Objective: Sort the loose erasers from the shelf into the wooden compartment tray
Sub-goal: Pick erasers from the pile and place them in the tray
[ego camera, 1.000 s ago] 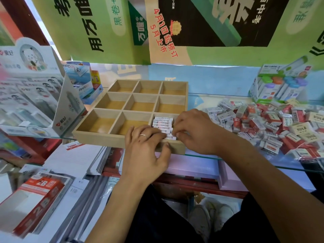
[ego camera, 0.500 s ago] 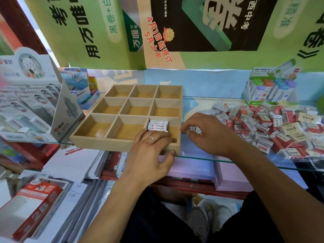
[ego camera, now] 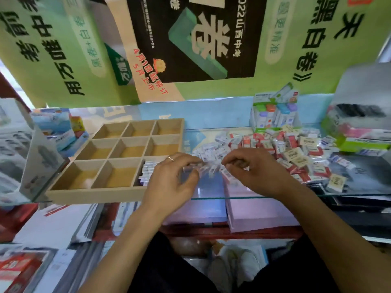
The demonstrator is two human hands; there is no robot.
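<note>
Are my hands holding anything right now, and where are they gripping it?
Both the left hand and the right hand curl over small erasers at the pile's near edge, but motion blur hides whether either grips one, or where.

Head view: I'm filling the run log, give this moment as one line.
left hand: gathering erasers | right hand: gathering too | tray: near-right compartment part-filled | pile: unsorted

tray (ego camera: 95, 194) left, loose erasers (ego camera: 281, 149) right
</note>
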